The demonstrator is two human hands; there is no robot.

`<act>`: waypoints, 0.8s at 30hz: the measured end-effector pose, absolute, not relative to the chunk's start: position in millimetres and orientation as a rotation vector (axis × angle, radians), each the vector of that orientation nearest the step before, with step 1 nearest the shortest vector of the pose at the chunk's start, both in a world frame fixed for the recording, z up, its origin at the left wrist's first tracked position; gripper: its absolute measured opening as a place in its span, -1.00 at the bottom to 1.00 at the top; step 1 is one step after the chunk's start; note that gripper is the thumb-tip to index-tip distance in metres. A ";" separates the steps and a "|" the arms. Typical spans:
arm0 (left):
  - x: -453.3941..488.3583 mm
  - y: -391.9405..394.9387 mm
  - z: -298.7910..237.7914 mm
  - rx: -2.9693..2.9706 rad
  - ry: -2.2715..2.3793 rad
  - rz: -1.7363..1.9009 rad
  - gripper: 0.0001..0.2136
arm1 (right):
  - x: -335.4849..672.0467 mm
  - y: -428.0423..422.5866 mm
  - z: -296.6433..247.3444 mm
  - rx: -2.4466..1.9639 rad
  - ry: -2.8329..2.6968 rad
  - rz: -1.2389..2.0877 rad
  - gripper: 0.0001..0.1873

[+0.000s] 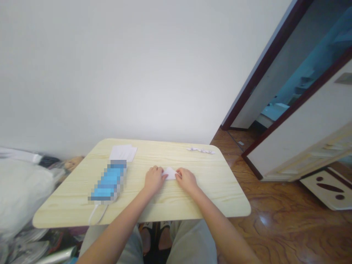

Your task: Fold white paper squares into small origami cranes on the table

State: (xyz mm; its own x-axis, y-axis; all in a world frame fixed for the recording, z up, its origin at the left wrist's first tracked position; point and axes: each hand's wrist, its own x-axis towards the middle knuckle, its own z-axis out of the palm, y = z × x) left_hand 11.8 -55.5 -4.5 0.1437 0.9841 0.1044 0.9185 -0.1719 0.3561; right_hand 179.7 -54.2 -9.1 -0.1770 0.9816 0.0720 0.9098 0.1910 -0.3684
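Observation:
A small folded piece of white paper (pixel 170 173) lies on the pale wooden table (pixel 214 190), near its middle. My left hand (pixel 154 179) has its fingers curled onto the paper's left edge. On the other side, my right hand (pixel 187 179) pinches the right edge with closed fingers. Both hands rest on the tabletop, with the paper between them.
A stack of white paper sheets (pixel 123 152) lies at the table's back left. Just in front of that stack sits a blurred blue object (pixel 108 182) with a white cable (pixel 96 214). Folded white paper shapes (pixel 201 150) sit at the back right. A doorway (pixel 288 84) opens on the right.

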 end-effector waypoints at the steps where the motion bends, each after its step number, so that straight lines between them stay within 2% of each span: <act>1: 12.5 -54.3 -4.6 2.192 1.866 0.453 -0.79 | 179.5 -53.8 -9.9 -1.804 -2.157 0.358 -0.78; 9: 16.9 -49.7 -3.3 2.055 1.840 0.235 -0.70 | 173.6 -54.7 -4.0 -1.894 -2.083 0.480 -0.62; 16: 11.4 -61.1 -3.1 2.124 1.738 0.335 -0.79 | 172.7 -60.2 -2.0 -1.826 -2.131 0.555 -0.80; 21: 8.0 -71.1 -11.9 2.069 1.679 0.470 -0.75 | 172.3 -65.7 -8.7 -1.785 -2.069 0.626 -0.55; 24: 6.2 -72.6 -14.0 2.034 1.630 0.542 -0.75 | 170.4 -65.9 -9.8 -1.717 -2.084 0.689 -0.71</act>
State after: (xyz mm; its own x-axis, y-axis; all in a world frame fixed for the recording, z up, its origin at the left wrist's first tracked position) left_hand 6.2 -72.6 -14.0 0.2141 0.9767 0.0114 0.7891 -0.1799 0.5873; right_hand 170.4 -65.9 -9.8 -0.2018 0.9788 -0.0354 0.8069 0.1457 -0.5725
